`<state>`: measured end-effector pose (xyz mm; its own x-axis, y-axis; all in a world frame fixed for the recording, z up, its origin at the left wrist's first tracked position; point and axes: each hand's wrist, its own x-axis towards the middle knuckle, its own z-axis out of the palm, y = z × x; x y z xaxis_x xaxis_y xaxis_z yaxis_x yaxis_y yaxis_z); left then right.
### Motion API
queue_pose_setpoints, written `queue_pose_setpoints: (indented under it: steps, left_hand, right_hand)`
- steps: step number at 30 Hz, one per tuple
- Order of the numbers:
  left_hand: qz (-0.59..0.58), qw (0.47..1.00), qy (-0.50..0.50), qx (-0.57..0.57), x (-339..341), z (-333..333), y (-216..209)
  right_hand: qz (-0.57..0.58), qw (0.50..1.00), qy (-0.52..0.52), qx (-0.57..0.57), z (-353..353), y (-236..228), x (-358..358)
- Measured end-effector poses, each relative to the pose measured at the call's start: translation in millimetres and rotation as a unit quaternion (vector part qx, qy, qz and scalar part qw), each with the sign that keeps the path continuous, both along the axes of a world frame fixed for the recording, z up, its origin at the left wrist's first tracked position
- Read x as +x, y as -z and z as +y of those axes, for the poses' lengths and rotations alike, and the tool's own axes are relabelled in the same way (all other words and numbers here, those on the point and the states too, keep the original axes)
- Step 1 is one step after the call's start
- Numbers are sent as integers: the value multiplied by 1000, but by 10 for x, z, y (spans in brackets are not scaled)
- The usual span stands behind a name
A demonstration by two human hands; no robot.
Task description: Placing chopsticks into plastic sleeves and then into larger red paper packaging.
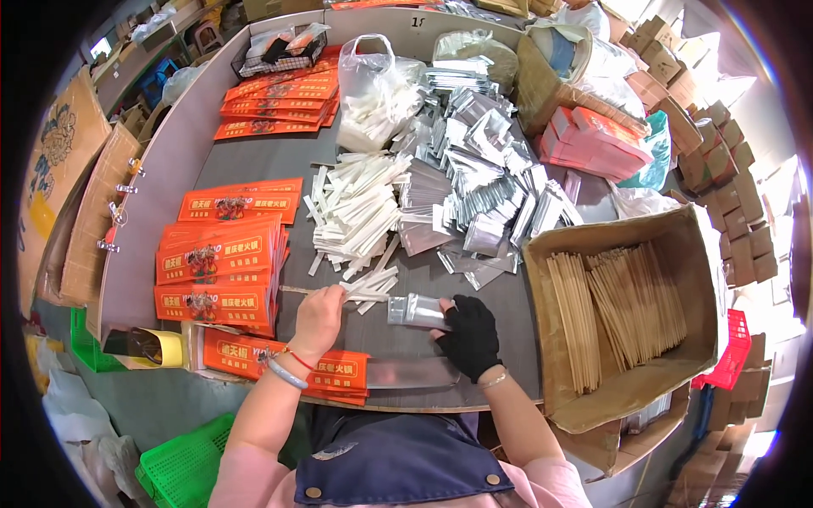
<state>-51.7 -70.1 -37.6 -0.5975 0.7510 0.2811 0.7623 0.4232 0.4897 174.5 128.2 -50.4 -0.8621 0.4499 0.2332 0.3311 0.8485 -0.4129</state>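
Observation:
My left hand (318,320), bare with a red string and a pale bangle at the wrist, has its fingertips pinched on the end of a slim white strip (369,288). That strip lies with a few others in front of a large pile of slim white strips (356,207). My right hand (471,332), in a black fingerless glove, grips the right end of a small stack of clear, silvery plastic packets (410,310) on the table. Below it, a clear plastic sleeve (411,372) extends from a stack of orange-red printed sleeves (254,354) at the table's front edge.
Silvery packets (483,182) are heaped at the back middle, beside a clear bag of white strips (377,110). More orange-red sleeves (216,262) lie left. A carton (559,415) of wooden chopsticks stands right. Pink-red packs (593,144) and a wire basket (279,57) stand farther back.

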Motion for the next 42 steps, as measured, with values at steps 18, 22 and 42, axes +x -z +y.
queue_pose_setpoints:
  steps: [18,22,42]
  left_hand:
    - [-9,979,196,-45,614,685,-82]
    - [-1,985,168,-22,647,678,-123]
    - [-101,982,140,-79,716,-523,-430]
  right_hand:
    - [-200,846,480,120,426,-285,1613]
    - [-314,833,448,85,451,-370,1485]
    - [-72,955,279,77,397,-475,1586]
